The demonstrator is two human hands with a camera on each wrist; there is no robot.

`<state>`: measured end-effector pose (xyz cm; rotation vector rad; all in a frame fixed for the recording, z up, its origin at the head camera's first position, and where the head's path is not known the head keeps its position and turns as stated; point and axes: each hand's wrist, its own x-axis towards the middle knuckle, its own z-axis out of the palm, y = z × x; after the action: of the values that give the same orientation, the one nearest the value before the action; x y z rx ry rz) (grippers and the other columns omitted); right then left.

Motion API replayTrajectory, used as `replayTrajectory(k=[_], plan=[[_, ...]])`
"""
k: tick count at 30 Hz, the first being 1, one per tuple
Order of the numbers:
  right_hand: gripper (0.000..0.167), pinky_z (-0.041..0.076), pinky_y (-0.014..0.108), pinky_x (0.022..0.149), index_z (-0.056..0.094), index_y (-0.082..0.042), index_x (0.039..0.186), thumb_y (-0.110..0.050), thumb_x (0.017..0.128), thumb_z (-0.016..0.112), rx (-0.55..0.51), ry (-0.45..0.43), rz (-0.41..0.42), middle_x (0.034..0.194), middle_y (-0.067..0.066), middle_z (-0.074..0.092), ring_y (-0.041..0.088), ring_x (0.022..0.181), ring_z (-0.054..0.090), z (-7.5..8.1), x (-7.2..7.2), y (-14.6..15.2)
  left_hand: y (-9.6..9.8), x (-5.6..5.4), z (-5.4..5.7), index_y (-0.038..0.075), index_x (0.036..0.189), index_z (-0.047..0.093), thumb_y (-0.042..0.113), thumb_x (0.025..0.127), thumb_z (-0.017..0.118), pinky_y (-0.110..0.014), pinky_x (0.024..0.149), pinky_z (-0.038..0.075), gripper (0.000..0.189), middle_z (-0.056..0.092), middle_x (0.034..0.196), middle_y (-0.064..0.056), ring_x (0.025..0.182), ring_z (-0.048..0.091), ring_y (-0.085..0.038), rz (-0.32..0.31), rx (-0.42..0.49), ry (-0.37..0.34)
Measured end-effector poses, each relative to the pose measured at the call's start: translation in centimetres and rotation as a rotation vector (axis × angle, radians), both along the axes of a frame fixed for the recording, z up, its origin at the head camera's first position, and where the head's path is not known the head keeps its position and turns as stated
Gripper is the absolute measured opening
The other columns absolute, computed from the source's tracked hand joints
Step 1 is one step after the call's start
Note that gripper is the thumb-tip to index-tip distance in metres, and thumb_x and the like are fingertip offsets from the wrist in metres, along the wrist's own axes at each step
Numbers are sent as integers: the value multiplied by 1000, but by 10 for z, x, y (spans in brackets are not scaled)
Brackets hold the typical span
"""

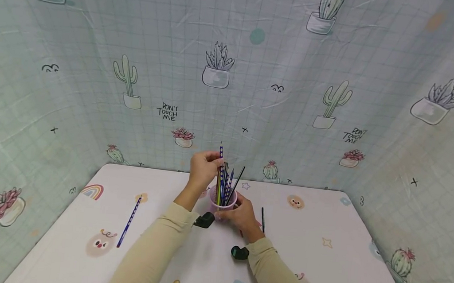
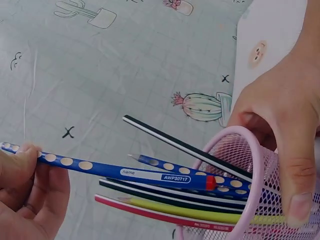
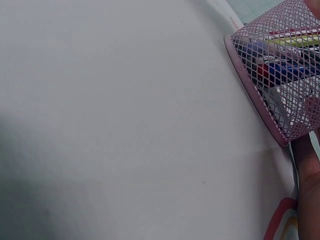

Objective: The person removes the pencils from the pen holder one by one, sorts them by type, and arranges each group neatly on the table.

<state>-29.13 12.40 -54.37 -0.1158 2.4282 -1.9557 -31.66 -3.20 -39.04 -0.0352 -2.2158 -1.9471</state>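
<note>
My left hand (image 1: 204,170) pinches a blue pencil with pale dots (image 2: 105,169) between thumb and fingers. In the left wrist view its red end overlaps the mouth of a pink mesh pencil cup (image 2: 256,170). My right hand (image 1: 243,214) grips the side of that cup, thumb on the near side. Several pencils stand in the cup: a black-and-white striped one (image 2: 175,142), a yellow one (image 2: 200,214), a red one (image 2: 150,211) and other blue dotted ones. Through the mesh in the right wrist view, a red pencil end (image 3: 263,73) shows near the cup's base.
Left of the cup, another blue dotted pencil (image 1: 128,222) lies on the white patterned table (image 1: 314,255). A dark pencil (image 1: 263,220) lies just right of my right hand. Behind the table hangs a cactus-print cloth (image 1: 246,103).
</note>
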Motion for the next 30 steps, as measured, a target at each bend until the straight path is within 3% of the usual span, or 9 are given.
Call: replayTrajectory(k=[5,12,30], plan=[[86,50,51,115,61,-9,143,-13,66,100,7,-2,4,139,14,69,35,132,64,0,3,-1,-7,1,1,-7,114,75,-1,95,71,-32,79,67,20,75,110,-25,93,75,-28,-6,46,-28],[88,50,52,115,60,-10,145,-15,67,100,-2,-14,2,142,14,67,36,133,63,1,5,0,-19,2,-3,-5,115,76,1,95,72,-33,81,66,21,76,109,-23,90,74,-22,24,2,-93],[83,52,51,113,63,-14,141,-12,66,100,-13,-6,6,136,10,71,34,130,65,0,0,0,-44,3,-17,-6,117,74,2,96,71,-26,74,65,23,75,113,-24,83,72,-17,-21,-67,-200]])
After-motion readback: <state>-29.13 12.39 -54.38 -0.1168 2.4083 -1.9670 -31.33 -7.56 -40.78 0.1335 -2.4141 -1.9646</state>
